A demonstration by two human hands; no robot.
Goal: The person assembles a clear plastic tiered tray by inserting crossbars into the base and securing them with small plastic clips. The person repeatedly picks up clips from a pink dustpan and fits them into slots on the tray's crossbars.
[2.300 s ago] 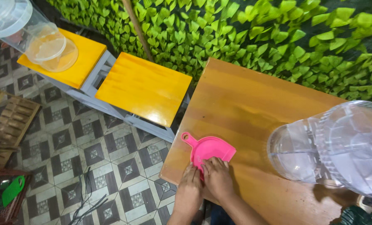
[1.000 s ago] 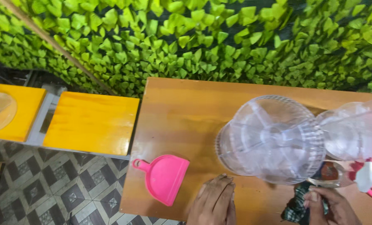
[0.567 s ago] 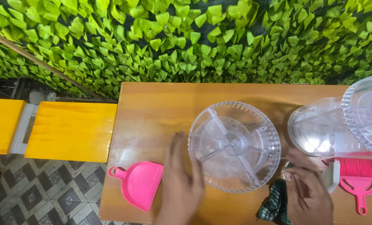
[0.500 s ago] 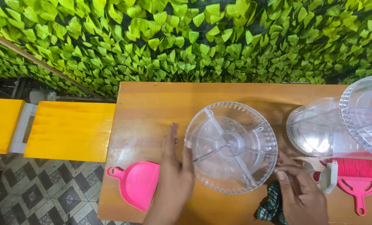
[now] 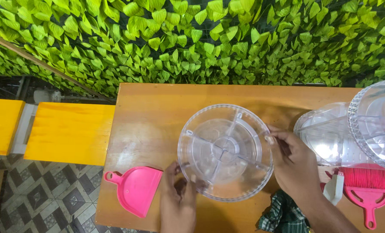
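I look down on a wooden table set against a wall of green leaves. A round clear plastic tray, divided into compartments by ribs that meet at its centre, sits in the middle of the table. Half a second ago my hands were only coming towards it; now both are on it. My left hand grips the near-left rim, fingers curled around the edge, seen partly through the plastic. My right hand clasps the right rim, fingers closed against its side. The tray has also shifted a little leftward in view, so I judge I now have it under control from both sides. A pink dustpan lies just left of my left hand, apart from the tray. Near my right wrist lies a dark green checked cloth. Further right lies a pink hand brush, below more clear trays at the table's right end.
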